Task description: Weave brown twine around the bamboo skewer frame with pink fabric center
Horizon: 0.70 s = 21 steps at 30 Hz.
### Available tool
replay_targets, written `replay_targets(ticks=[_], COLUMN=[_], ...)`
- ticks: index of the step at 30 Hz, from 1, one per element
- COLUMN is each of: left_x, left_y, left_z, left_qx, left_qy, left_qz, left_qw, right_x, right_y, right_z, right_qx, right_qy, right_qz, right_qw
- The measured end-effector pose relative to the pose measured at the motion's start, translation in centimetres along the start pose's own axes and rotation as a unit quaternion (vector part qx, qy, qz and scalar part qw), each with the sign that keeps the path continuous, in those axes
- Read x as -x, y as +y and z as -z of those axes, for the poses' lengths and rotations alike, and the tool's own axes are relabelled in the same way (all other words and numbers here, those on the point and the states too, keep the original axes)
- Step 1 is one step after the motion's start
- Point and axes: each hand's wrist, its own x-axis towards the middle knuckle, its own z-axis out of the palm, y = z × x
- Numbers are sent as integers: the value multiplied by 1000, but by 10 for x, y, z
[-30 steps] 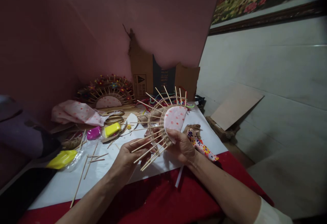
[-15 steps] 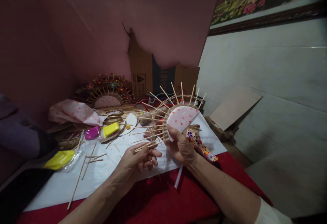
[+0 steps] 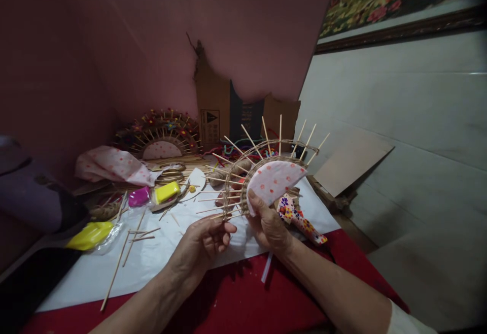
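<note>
Jute-rimmed, pinched at one end between thumb and fingertip of the left hand (image 3: 201,246), clamped under thumb of the right hand (image 3: 272,228), perhaps for steadiness, held as half-round stick fan (image 3: 274,181) above the white sheet (image 3: 160,260), before a flower-decorated fan (image 3: 162,147).

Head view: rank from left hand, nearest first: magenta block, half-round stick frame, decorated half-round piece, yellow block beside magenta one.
1. Half-round stick frame: touching the left hand.
2. Yellow block: beyond the hand, leftward.
3. Magenta block: just left of yellow.
4. Decorated half-round piece: back of table.
</note>
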Motion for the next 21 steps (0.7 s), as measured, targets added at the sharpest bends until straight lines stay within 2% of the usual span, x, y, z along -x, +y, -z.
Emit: replay_targets(ticks=[4, 7, 14, 21], left_x=[0, 0, 0, 1], left_y=[-3, -4, -5, -9], left_z=[-1, -1, -4, -5], left_qx=[8, 14, 17, -18], left_qy=[13, 26, 59, 66], left_qz=[0, -2, 3, -46], left_qw=[1000, 1000, 998, 997], right_x=[-2, -1, 0, -1], right_y=[1, 1, 2, 3], right_z=[0, -2, -4, -3], right_qx=[11, 28, -9, 2], right_qy=[53, 52, 57, 35], right_qz=[16, 37, 29, 42], right_qw=[998, 998, 998, 999])
